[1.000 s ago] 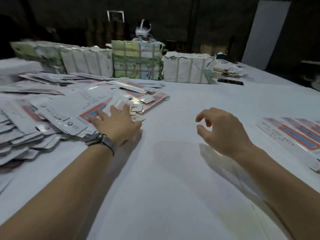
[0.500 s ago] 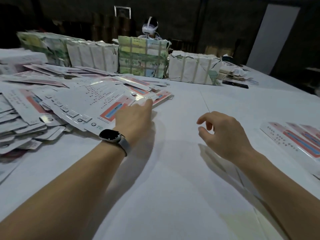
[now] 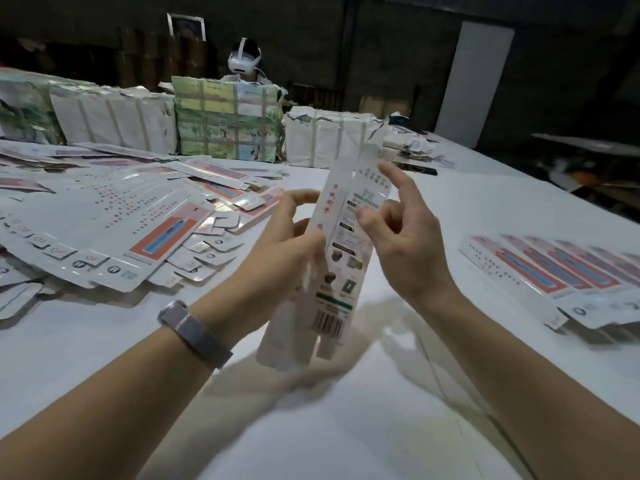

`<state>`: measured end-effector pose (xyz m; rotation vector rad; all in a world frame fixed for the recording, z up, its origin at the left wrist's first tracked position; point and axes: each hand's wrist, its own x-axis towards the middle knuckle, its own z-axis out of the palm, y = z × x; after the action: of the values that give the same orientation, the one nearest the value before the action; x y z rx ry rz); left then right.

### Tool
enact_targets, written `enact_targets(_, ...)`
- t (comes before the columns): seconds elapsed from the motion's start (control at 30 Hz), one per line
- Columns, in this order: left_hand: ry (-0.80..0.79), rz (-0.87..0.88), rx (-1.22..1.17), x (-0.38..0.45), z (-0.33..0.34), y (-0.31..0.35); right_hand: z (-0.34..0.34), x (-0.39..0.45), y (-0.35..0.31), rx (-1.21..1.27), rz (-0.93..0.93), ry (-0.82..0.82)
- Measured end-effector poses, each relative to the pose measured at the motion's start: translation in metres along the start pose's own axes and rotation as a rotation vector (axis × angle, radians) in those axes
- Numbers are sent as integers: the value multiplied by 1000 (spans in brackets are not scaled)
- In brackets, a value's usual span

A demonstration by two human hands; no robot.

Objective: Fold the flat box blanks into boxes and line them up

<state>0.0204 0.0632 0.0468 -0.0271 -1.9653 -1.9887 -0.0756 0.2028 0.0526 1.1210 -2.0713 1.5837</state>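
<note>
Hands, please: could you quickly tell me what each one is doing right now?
Left hand: grips the box blank.
Right hand: fingers touching the same blank; grip cannot be told.
</note>
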Motion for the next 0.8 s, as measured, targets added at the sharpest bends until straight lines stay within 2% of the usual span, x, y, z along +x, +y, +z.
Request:
enact_targets(0.1,-185,-38,-185,-1,5,-8,-1,1,1,21,29,-41)
enact_targets(0.23,-259,-97,-319,8,12,-16,1,1,5,163,64,-96)
enact_targets(0.4,-302,-33,-163,3,13,-21,2,0,4,210,94,-99)
enact_targets(0.47,-265,-43,-130,1,12,-21,2,1,4,249,122,-87)
enact_targets(0.63,12,2,-3,0,15,-19,0,3,4,261,105,-72)
enact_targets(0.7,51,71,16,0,15,-19,-3,4,6,232,114,-61)
enact_targets(0.8,46,132,92,0,16,-19,-4,2,5,41,73,-32)
